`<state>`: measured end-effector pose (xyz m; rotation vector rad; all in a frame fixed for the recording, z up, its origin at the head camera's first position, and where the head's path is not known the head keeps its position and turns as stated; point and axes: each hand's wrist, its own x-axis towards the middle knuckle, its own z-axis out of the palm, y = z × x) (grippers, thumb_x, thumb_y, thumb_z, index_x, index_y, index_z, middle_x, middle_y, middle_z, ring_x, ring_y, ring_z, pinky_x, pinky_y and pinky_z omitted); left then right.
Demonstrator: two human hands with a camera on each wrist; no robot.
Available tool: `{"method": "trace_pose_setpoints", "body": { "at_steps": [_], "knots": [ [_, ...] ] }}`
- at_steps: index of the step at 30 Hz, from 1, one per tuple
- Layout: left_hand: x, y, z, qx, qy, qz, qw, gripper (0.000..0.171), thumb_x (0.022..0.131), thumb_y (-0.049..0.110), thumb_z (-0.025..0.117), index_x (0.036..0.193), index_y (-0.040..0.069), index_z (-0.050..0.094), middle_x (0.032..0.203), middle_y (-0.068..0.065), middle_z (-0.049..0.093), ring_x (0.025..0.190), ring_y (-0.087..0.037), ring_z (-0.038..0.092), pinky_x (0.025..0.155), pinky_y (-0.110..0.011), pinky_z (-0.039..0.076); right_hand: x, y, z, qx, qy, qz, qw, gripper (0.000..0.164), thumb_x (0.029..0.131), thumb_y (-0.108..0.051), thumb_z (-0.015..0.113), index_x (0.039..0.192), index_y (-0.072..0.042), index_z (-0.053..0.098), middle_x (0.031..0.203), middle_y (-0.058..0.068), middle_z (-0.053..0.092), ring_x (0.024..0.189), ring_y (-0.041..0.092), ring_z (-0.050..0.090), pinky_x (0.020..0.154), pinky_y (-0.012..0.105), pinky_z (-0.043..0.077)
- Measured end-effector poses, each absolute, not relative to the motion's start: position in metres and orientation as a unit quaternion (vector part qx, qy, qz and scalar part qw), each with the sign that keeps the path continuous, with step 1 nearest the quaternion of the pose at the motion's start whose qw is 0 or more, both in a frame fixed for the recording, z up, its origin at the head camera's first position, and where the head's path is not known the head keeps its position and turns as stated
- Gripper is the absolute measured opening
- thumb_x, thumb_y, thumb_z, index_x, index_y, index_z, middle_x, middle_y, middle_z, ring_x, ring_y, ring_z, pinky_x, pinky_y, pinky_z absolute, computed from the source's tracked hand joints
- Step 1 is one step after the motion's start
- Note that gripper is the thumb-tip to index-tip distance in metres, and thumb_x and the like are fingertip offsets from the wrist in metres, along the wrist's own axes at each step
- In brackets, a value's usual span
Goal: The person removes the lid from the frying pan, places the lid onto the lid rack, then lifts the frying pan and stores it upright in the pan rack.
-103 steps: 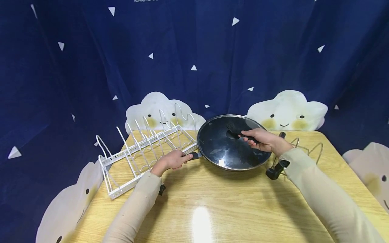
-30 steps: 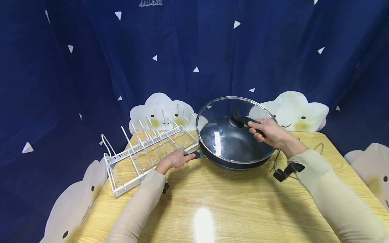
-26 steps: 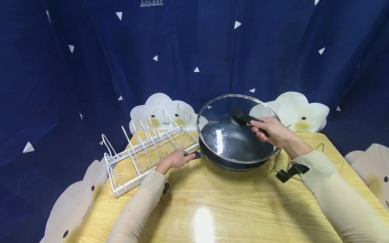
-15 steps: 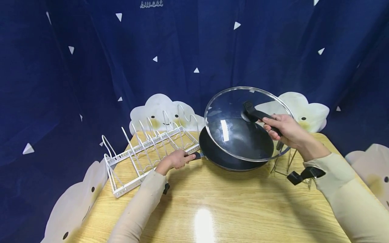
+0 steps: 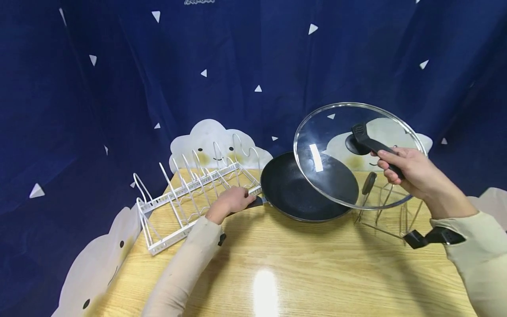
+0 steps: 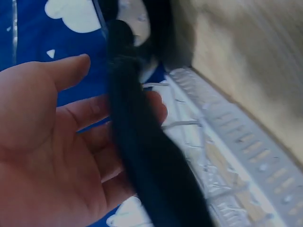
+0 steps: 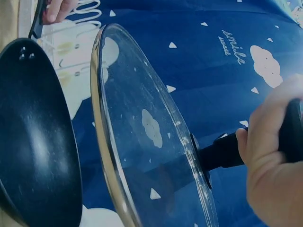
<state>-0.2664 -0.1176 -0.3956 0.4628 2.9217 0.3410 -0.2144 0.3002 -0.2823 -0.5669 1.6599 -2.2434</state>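
A black wok (image 5: 293, 193) stands uncovered on the wooden table. My left hand (image 5: 233, 200) is at its handle. In the left wrist view, the black handle (image 6: 137, 142) lies across the fingers of that hand, with the thumb standing apart from it. My right hand (image 5: 412, 169) grips the black upright handle (image 5: 378, 147) of a large glass lid (image 5: 332, 132). Tilted, the lid hangs in the air right of the wok and overlaps its right side in the head view. The right wrist view shows the lid's metal rim (image 7: 98, 94) apart from the wok.
A white wire pan rack (image 5: 170, 240) stands left of the wok, close to the left hand. Under the lid at right is a thin wire stand (image 5: 380, 230) beside a dark oval piece (image 5: 369, 182). A blue curtain (image 5: 253, 53) hangs behind the table.
The lid has come up off the wok and moved right in my right hand, tilting. The wok has stayed put. My left thumb has come away from the wok's handle.
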Motion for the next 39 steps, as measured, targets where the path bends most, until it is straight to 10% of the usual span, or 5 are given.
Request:
{"method": "trace_pose_setpoints", "body": {
  "at_steps": [9, 23, 39],
  "knots": [
    [-0.266, -0.084, -0.374, 0.174, 0.977, 0.122, 0.035, 0.036, 0.095, 0.041, 0.05, 0.07, 0.015, 0.053, 0.068, 0.001, 0.053, 0.066, -0.019, 0.054, 0.059, -0.036, 0.043, -0.205, 0.328, -0.289, -0.195, 0.565, -0.793, 0.116, 0.026, 0.102, -0.004, 0.034, 0.103, 0.002, 0.059, 0.072, 0.003, 0.057, 0.052, 0.007, 0.053, 0.043, 0.019, 0.043],
    [-0.257, -0.014, -0.37, 0.219, 0.967, 0.128, 0.002, 0.051, 0.097, 0.044, 0.046, 0.13, 0.006, 0.055, 0.123, -0.011, 0.057, 0.114, -0.025, 0.054, 0.095, -0.036, 0.043, -0.193, 0.351, -0.293, -0.112, 0.635, -0.764, 0.02, 0.015, 0.099, -0.014, 0.047, 0.104, -0.003, 0.054, 0.071, 0.002, 0.054, 0.049, 0.009, 0.047, 0.04, 0.021, 0.038],
    [-0.26, 0.08, -0.392, 0.253, 0.945, 0.201, 0.048, 0.049, 0.094, 0.043, 0.054, 0.131, 0.012, 0.053, 0.122, 0.004, 0.061, 0.108, -0.009, 0.057, 0.087, -0.022, 0.045, -0.192, 0.373, -0.303, -0.109, 0.608, -0.785, -0.05, 0.012, 0.098, -0.014, 0.048, 0.102, -0.002, 0.05, 0.069, 0.005, 0.052, 0.048, 0.011, 0.048, 0.039, 0.022, 0.039]
  ]
}}
